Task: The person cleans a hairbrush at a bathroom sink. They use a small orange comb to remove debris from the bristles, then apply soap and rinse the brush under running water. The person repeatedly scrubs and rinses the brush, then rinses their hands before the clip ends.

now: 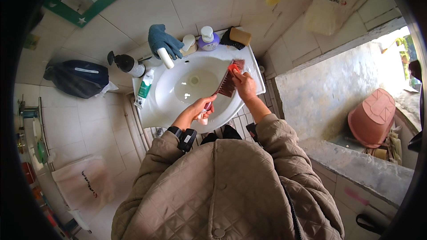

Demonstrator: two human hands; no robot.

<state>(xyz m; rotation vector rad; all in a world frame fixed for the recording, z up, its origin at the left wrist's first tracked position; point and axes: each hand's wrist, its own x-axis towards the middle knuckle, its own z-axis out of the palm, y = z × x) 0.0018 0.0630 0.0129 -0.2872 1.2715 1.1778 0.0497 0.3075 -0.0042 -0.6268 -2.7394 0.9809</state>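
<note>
My left hand [198,108] grips the handle of a dark red long-bristled brush [227,86] at the front of the white washbasin [160,101]. The brush slants up to the right over the basin's right side. My right hand [246,85] pinches a small bright red object [233,69] against the brush's far end; its exact kind is partly hidden by my fingers. Shallow water [191,88] covers the bottom of the bowl around the drain.
Along the basin's back rim stand a purple pump bottle [209,41], a blue-grey glove [161,41] over the faucet, and a brown soap bar [240,36]. A toothpaste tube [144,88] and a black pump bottle [128,65] are at left. Beyond a ledge at right leans a pink tub [372,118].
</note>
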